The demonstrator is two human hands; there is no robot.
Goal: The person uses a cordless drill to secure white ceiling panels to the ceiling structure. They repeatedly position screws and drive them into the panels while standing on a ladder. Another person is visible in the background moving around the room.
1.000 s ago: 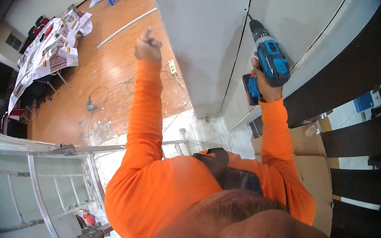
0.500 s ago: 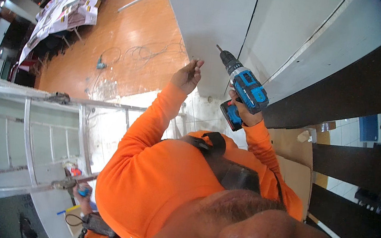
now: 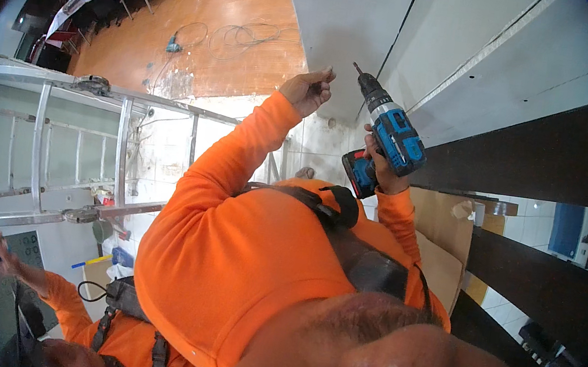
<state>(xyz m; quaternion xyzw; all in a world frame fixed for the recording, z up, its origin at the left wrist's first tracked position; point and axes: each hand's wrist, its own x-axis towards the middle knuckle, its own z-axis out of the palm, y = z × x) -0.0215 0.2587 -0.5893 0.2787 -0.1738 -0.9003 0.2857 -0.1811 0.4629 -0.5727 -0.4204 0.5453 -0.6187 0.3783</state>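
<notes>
My right hand [image 3: 384,167] is wrapped round the grip of a blue and black cordless drill [image 3: 398,139]. The drill tilts up and to the left, its bit [image 3: 357,67] close to the grey wall panel [image 3: 345,19] and apparently apart from it. To the left of the bit, my left hand [image 3: 308,92] is raised with thumb and fingertips pinched together. Whatever it may hold is too small to make out. A dark seam [image 3: 401,30] runs between two panels just beyond the drill.
An aluminium ladder [image 3: 121,138] stands at the left. Behind it a co-worker in an orange sleeve [image 3: 70,302] raises a hand. A corded power tool [image 3: 173,44] and its loose cable lie on the wooden floor. Dark beams [image 3: 528,151] and cardboard [image 3: 445,222] are at the right.
My left hand has shifted up and right in the picture, still pinched. The drill sits slightly farther right. The co-worker has come further into view, with a hand raised away from the ladder.
</notes>
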